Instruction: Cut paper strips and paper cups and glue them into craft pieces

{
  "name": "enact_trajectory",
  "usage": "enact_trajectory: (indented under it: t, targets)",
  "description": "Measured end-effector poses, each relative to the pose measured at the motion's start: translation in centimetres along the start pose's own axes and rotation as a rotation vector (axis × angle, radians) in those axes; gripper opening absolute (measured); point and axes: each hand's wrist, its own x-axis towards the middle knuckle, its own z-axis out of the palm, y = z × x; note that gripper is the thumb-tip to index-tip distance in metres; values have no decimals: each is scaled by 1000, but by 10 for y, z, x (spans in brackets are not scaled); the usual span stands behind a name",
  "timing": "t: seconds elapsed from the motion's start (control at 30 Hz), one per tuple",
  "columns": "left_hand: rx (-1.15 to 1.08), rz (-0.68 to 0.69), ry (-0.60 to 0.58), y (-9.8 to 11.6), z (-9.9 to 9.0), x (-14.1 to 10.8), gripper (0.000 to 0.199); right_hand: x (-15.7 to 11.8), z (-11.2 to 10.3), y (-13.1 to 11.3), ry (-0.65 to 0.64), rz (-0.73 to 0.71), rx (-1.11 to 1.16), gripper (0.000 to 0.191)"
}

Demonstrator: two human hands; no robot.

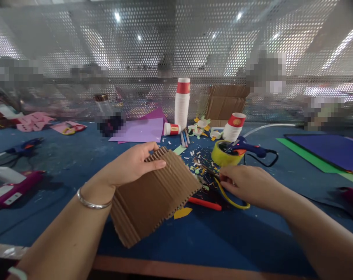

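A brown piece of corrugated cardboard with ragged edges tilts above the table's front half. My left hand is closed on its upper left edge, thumb lying on top. To the right, my right hand grips scissors with a yellow handle; the dark blades point up and left, apart from the cardboard. Fingers partly hide the handle. Beneath lie a red-orange stick and a yellow paper scrap. Small paper clippings lie scattered beyond the cardboard.
A tall stack of paper cups and a shorter cup stack stand behind. Near my right hand, a glue gun rests on a yellow tape roll. Purple paper, a magenta power strip and coloured sheets lie around.
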Motion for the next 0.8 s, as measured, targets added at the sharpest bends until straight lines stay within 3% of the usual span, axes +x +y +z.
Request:
enact_trajectory:
  t: [0.3,0.53,0.63,0.8]
  targets:
    - [-298,-79,7,-1,2,4,20,4,13,4,-17,-46,39,15]
    - [-288,-60,150,-7,-4,2,28,7,7,8,47,3,181,8]
    - [-201,-39,232,-11,-9,3,30,9,4,8,104,44,524,7]
    - [-167,-31,312,-14,-16,4,30,7,-3,-3,75,60,1446,36]
